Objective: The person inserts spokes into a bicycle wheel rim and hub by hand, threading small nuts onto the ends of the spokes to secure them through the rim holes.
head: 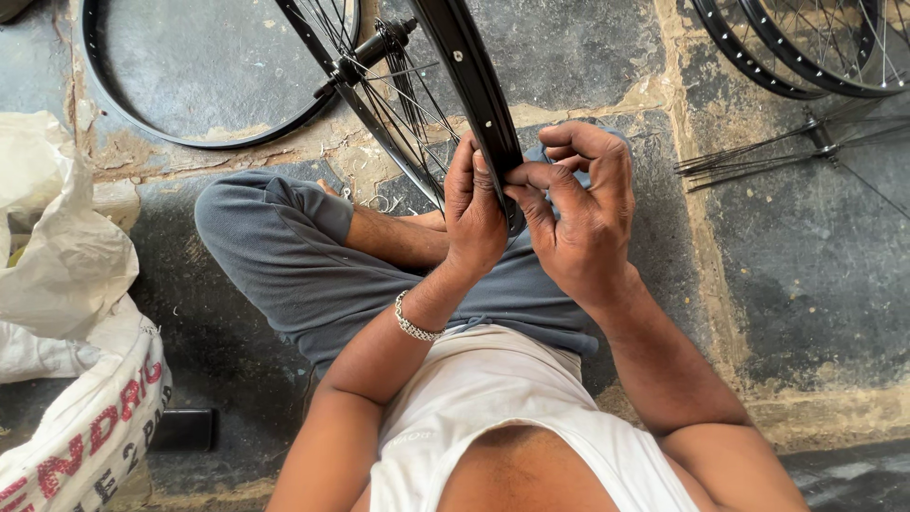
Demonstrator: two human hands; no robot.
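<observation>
**A:** What sits between the hands?

**B:** A black bicycle wheel rim (pixel 474 85), standing on edge and tilted, running from the far middle of the view down toward the person's lap. Its broad outer face is glossy black with small round holes along it. Thin metal spokes (pixel 403 114) fan from the rim's inner side to a dark hub with an axle (pixel 365 55) sticking out to the far left.

**A:** How do the hands hold it?

**B:** The left hand (pixel 474 213) is closed on the rim's near end from the left, fingers curled tight against its edge. The right hand (pixel 578 213) comes in from the right, thumb and forefinger pinched narrowly at the rim's edge; whether something small sits in that pinch, I cannot tell. The other fingers of that hand are curled loosely above.

**A:** And around that?

**B:** A silver chain bracelet (pixel 415 324) circles the left wrist. The person sits cross-legged on the ground in grey trousers (pixel 294 256) and a white vest (pixel 483 398), the rim's near end over the lap.

**A:** Farther out?

**B:** A bare black rim (pixel 190 137) lies flat on the stone floor (pixel 806 275) at the far left, just beside the spoked wheel. Two more spoked wheels (pixel 806 57) show at the far right, and a loose bundle of spokes on a hub (pixel 806 142) lies below them. At the near left are white sacks (pixel 76 379) with red and dark lettering, and a small dark flat object (pixel 185 429) lies on the floor beside them.
</observation>
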